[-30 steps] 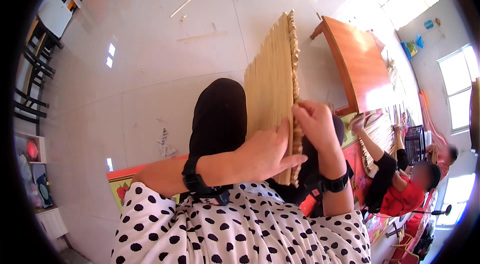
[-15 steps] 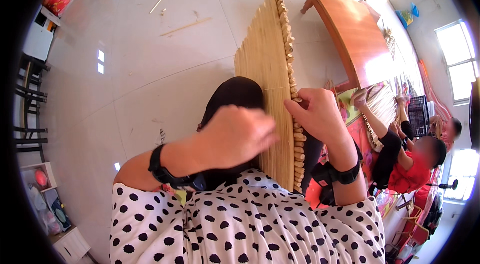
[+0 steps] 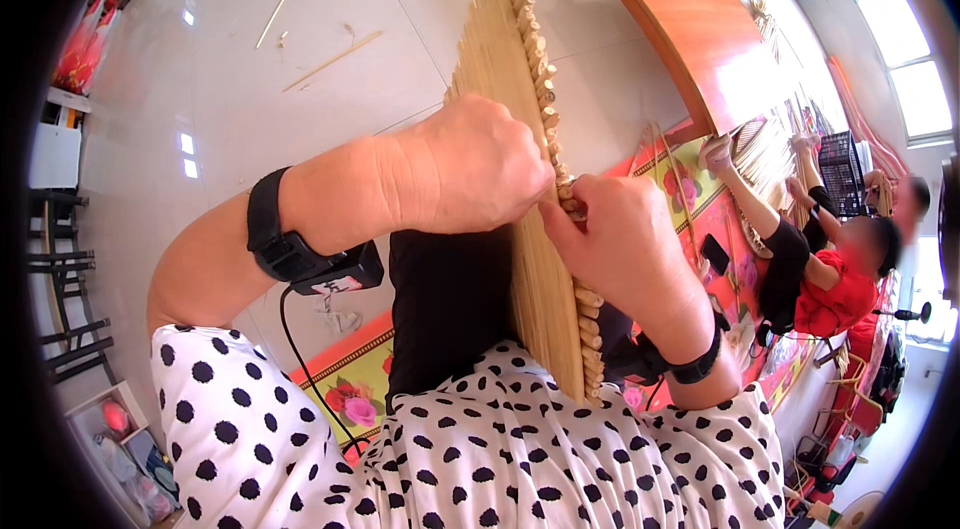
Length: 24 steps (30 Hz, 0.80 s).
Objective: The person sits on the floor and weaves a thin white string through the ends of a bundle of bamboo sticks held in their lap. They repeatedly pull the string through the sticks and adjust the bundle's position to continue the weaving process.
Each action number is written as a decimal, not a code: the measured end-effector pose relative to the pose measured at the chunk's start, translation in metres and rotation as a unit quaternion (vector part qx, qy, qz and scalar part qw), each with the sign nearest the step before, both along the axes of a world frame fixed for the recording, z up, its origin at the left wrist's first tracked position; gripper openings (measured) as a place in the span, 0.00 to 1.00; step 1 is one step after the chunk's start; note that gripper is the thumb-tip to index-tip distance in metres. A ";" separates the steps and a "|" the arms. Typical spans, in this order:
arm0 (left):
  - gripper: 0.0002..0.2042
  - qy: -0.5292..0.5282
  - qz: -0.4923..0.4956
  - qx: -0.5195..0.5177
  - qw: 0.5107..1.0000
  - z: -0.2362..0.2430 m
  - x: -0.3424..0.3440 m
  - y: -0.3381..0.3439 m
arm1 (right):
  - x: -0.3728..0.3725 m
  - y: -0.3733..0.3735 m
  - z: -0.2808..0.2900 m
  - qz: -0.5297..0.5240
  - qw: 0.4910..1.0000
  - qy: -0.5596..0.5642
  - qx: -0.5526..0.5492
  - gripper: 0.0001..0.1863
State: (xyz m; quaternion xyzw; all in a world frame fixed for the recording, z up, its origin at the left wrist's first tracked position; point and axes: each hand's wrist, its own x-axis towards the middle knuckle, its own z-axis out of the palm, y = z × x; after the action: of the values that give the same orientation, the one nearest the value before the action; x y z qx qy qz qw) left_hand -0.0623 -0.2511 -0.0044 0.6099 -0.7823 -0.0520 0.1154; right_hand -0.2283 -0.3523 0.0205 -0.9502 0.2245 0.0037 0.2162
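A panel of thin pale sticks (image 3: 491,39) rises between my legs, rounded stick ends along its right edge. My left hand (image 3: 470,164) is closed beside this edge, in the middle of the view, fingertips turned down and hidden; whatever it pinches I cannot make out. My right hand (image 3: 615,234) grips the bumpy edge just right of and below it, thumb and finger bent onto the sticks. Dark straps circle both forearms. The panel's lower part runs down to my polka-dot clothing, beside my black-clad leg (image 3: 450,299).
A wooden table (image 3: 665,14) stands at upper right. Below it, a person in red (image 3: 835,294) and another person (image 3: 905,194) sit among sticks, beside a black crate (image 3: 840,169). Loose sticks (image 3: 330,59) lie on the tiled floor, a flowered mat (image 3: 350,359) under me. Black chairs (image 3: 65,279) line the left.
My left hand has moved up the panel from its lower part to beside my right hand, now closed. My right hand stays on the edge, slightly lower than half a second ago. The view has shifted.
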 end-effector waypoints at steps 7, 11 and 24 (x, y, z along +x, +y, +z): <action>0.07 0.064 -0.030 -0.024 0.997 -0.017 -0.002 0.005 | -0.006 0.007 -0.010 -0.007 1.000 -0.021 0.011 0.16; 0.09 0.021 -0.071 0.053 0.996 -0.023 0.011 0.037 | -0.012 0.000 -0.016 -0.021 0.998 -0.060 -0.001 0.15; 0.07 0.019 0.209 0.014 0.978 -0.020 0.003 0.102 | -0.018 0.007 -0.014 -0.067 0.988 -0.098 0.094 0.14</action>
State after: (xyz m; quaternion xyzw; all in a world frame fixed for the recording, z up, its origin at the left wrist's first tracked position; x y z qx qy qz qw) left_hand -0.0591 -0.1491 -0.0244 0.7606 -0.6341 -0.0492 0.1305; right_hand -0.2458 -0.3457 0.0062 -0.9042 0.2638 -0.0831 0.3255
